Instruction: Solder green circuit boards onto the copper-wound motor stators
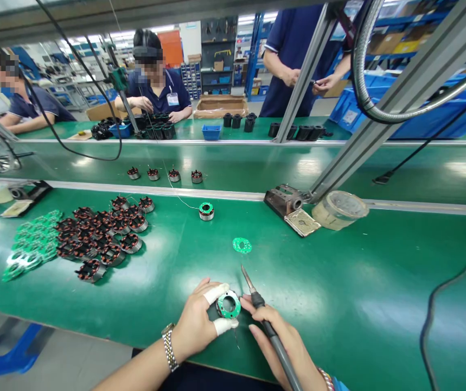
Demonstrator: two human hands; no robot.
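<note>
Head view: left hand (194, 320) grips green-ringed stator (228, 304); right hand (293, 353) clenches soldering iron (257, 300); green ring (242, 245) ahead, stator pile (98, 233) left.

The long green surface (338, 271) carries a heap of copper-wound metal stators (98, 236), overlapping flat green ring-shaped circuit boards (29, 244), a single green ring board (242, 245), a rusty metal soldering-iron stand (287, 203) and a wide beige tape roll (339, 209).

Bright, even light is cast from overhead strip lamps (135, 28), and white glare is thrown back from the green bench mat (383, 309), strongest toward its left and right ends. Short, soft shadows are laid beside the wound stators (94, 233). The aluminium frame bars (420, 81) are bowed by wide-angle distortion near the right edge.
</note>
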